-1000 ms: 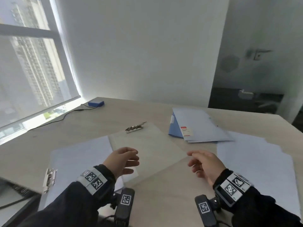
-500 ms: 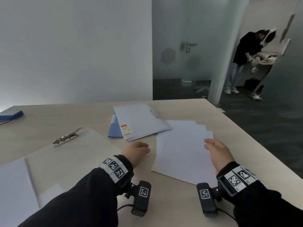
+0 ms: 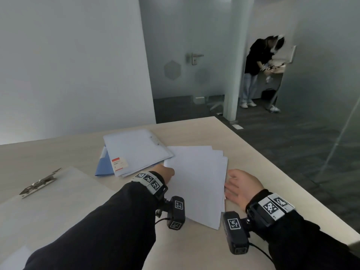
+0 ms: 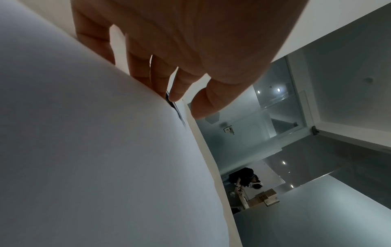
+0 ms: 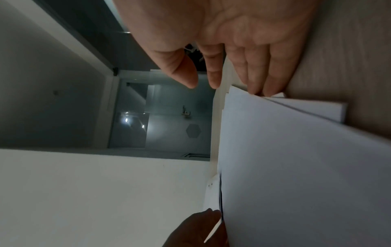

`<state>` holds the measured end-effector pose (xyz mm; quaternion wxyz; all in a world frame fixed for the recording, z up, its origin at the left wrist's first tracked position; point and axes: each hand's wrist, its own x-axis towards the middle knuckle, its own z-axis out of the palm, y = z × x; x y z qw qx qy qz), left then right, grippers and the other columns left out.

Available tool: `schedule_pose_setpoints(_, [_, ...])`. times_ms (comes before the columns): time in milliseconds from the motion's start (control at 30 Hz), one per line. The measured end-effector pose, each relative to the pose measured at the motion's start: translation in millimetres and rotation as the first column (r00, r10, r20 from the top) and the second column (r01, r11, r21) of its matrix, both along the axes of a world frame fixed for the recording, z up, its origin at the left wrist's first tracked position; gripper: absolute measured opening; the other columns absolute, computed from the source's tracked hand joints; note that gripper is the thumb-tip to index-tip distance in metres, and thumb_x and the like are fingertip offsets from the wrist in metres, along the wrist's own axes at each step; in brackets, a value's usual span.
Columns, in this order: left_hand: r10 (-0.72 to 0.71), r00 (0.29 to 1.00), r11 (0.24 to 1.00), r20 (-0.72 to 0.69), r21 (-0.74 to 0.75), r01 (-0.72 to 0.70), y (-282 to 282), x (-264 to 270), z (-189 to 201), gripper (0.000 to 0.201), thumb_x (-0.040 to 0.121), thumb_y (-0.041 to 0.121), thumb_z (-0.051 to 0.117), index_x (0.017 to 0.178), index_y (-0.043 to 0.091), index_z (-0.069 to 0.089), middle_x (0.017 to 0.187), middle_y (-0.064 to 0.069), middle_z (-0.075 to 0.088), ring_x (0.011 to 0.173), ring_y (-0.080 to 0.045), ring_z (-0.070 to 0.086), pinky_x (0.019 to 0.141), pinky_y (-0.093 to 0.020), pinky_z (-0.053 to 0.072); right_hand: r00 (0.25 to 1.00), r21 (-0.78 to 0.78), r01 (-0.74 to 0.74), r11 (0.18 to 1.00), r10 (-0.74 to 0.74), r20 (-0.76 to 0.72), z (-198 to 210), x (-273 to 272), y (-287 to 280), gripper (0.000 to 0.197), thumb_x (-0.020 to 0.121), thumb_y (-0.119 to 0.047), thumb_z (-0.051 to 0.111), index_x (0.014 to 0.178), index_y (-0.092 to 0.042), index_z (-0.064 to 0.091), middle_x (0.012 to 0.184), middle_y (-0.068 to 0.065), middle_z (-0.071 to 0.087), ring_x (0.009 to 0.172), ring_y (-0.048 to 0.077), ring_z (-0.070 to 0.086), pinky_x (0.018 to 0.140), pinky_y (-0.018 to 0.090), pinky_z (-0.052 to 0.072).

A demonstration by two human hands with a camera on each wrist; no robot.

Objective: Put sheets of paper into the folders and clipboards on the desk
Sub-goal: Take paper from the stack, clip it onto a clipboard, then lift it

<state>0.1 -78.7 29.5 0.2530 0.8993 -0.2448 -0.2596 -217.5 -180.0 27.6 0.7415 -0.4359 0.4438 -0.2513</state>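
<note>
- A loose stack of white paper sheets (image 3: 196,182) lies on the light wooden desk (image 3: 251,158), near its right edge, the sheets fanned unevenly at the far corners.
- The left hand (image 3: 165,173) is at the stack's left edge; in the left wrist view its fingers (image 4: 148,66) reach straight down behind the edge of the paper, and the thumb stands apart, so nothing is pinched as far as can be seen.
- The right hand (image 3: 241,187) lies at the stack's right edge, palm turned toward the paper; in the right wrist view its fingertips (image 5: 262,86) touch the corner of the sheets, fingers nearly straight, thumb free in the air.
- Just left of the stack, touching or slightly under its far left corner, lie pale blue folders (image 3: 134,151), one upon another, the upper bearing a red-and-white label (image 3: 119,163).
- Farther left lies a clear clipboard (image 3: 58,191) with a metal clip (image 3: 40,183) at its top edge.
- Beyond the desk, across dark flooring, another person (image 3: 257,71) stands bent over a white counter near a pillar.
</note>
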Motion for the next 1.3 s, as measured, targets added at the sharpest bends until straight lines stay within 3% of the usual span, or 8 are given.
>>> schedule_pose_setpoints(100, [-0.001, 1.000, 0.998, 0.008, 0.055, 0.000, -9, -8, 1, 0.043, 0.090, 0.034, 0.054, 0.122, 0.005, 0.056, 0.094, -0.009, 0.059, 0.097, -0.030, 0.060, 0.073, -0.028, 0.040, 0.999, 0.060, 0.027, 0.998, -0.028, 0.019, 3, -14, 1, 0.020, 0.090, -0.018, 0.055, 0.110, -0.015, 0.056, 0.121, 0.008, 0.049, 0.094, 0.022, 0.061, 0.086, 0.045, 0.052])
schedule_pose_setpoints(200, [0.008, 1.000, 0.994, 0.020, 0.104, -0.010, -13, -15, 4, 0.043, 0.087, 0.040, 0.058, 0.116, 0.008, 0.061, 0.086, -0.005, 0.059, 0.085, -0.026, 0.057, 0.075, -0.028, 0.042, 0.999, 0.089, 0.040, 0.995, -0.042, 0.016, 4, -26, 1, 0.028, 0.088, -0.019, 0.055, 0.117, -0.017, 0.055, 0.125, 0.009, 0.051, 0.100, 0.026, 0.062, 0.088, 0.049, 0.053])
schedule_pose_setpoints(333, [-0.014, 1.000, 0.992, 0.024, 0.125, 0.011, -15, -21, 6, 0.042, 0.090, 0.031, 0.057, 0.123, 0.004, 0.060, 0.108, -0.011, 0.059, 0.100, -0.027, 0.059, 0.089, -0.030, 0.046, 0.999, 0.104, 0.038, 0.994, -0.039, 0.012, 6, -39, 4, 0.024, 0.089, -0.019, 0.055, 0.113, -0.015, 0.057, 0.114, 0.011, 0.062, 0.101, 0.027, 0.063, 0.088, 0.050, 0.053])
schedule_pose_setpoints(500, [0.053, 0.996, 0.998, -0.073, -0.030, -0.055, -20, -8, -2, 0.048, 0.072, 0.027, 0.074, 0.112, 0.001, 0.066, 0.104, -0.015, 0.071, 0.094, -0.031, 0.069, 0.091, -0.038, 0.055, 1.000, 0.121, 0.014, 0.993, -0.016, 0.012, 8, -49, 7, 0.014, 0.089, -0.018, 0.053, 0.101, -0.014, 0.059, 0.108, 0.013, 0.066, 0.103, 0.027, 0.063, 0.090, 0.051, 0.052])
schedule_pose_setpoints(700, [-0.050, 0.998, 0.992, 0.028, 0.120, 0.046, 0, -15, 6, 0.047, 0.084, 0.026, 0.063, 0.127, 0.006, 0.059, 0.130, -0.010, 0.060, 0.119, -0.028, 0.058, 0.102, -0.035, 0.046, 1.000, 0.108, 0.021, 0.994, -0.021, -0.003, 8, -54, 10, 0.023, 0.088, -0.020, 0.054, 0.110, -0.014, 0.059, 0.111, 0.012, 0.066, 0.102, 0.026, 0.065, 0.077, 0.045, 0.056])
schedule_pose_setpoints(867, [-0.133, 0.989, 0.987, 0.060, 0.100, 0.127, 9, -16, 3, 0.048, 0.081, 0.013, 0.063, 0.128, 0.005, 0.055, 0.125, -0.013, 0.061, 0.113, -0.029, 0.060, 0.084, -0.028, 0.048, 0.999, 0.070, 0.009, 0.998, -0.006, -0.051, 9, -55, 15, 0.021, 0.087, -0.021, 0.054, 0.106, -0.015, 0.060, 0.110, 0.008, 0.069, 0.101, 0.025, 0.065, 0.078, 0.046, 0.054])
schedule_pose_setpoints(1033, [-0.204, 0.978, 0.976, 0.038, 0.085, 0.200, 19, -21, 2, 0.040, 0.082, 0.017, 0.060, 0.120, 0.006, 0.062, 0.126, -0.012, 0.062, 0.115, -0.028, 0.058, 0.093, -0.031, 0.047, 0.989, 0.029, -0.037, 0.999, 0.040, -0.140, 10, -56, 20, 0.017, 0.083, -0.024, 0.056, 0.092, -0.015, 0.068, 0.103, 0.002, 0.073, 0.083, 0.022, 0.061, 0.063, 0.035, 0.049])
schedule_pose_setpoints(1300, [-0.228, 0.961, 0.947, 0.157, -0.191, 0.257, 25, -41, 16, 0.038, 0.082, 0.010, 0.057, 0.120, 0.012, 0.057, 0.111, -0.012, 0.065, 0.097, -0.030, 0.065, 0.078, -0.032, 0.053, 0.987, -0.033, 0.028, 0.999, -0.033, -0.160, 3, -50, 21, 0.026, 0.083, -0.028, 0.059, 0.108, -0.022, 0.060, 0.117, 0.005, 0.060, 0.104, 0.023, 0.058, 0.081, 0.042, 0.050])
